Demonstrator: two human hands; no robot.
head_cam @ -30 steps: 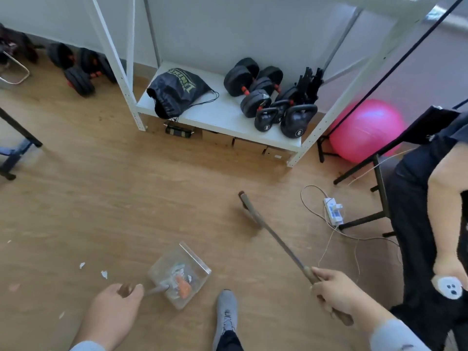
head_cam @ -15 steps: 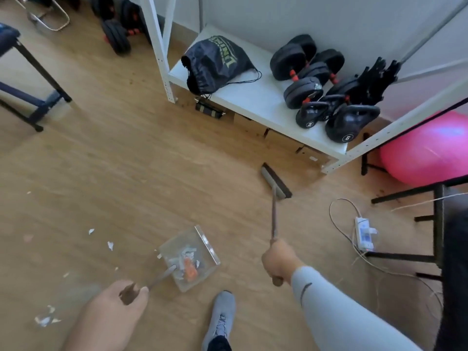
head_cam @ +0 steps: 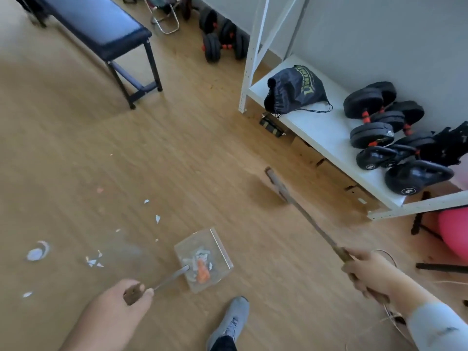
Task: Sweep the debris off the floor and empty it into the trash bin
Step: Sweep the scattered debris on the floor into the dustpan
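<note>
My left hand [head_cam: 126,297] grips the handle of a clear dustpan [head_cam: 217,252] that rests on the wooden floor and holds white scraps and an orange piece. My right hand [head_cam: 367,272] grips the long wooden handle of a broom [head_cam: 304,214]; its blurred head sits on the floor near the white shelf. White paper scraps [head_cam: 95,260] lie scattered on the floor left of the dustpan, with a round white piece [head_cam: 36,253] farther left. No trash bin is in view.
A white metal shelf [head_cam: 316,127] at right carries a black drawstring bag, dumbbells and kettlebells. A blue bench [head_cam: 101,29] stands at upper left, more dumbbells [head_cam: 222,44] by the wall. A pink ball [head_cam: 453,231] and cables lie at far right. My grey shoe [head_cam: 231,323] is below the dustpan.
The view has swung left, bringing the bench and more floor scraps into sight. The broom handle now slants up-left from my right hand, which sits farther right. The dustpan stays down.
</note>
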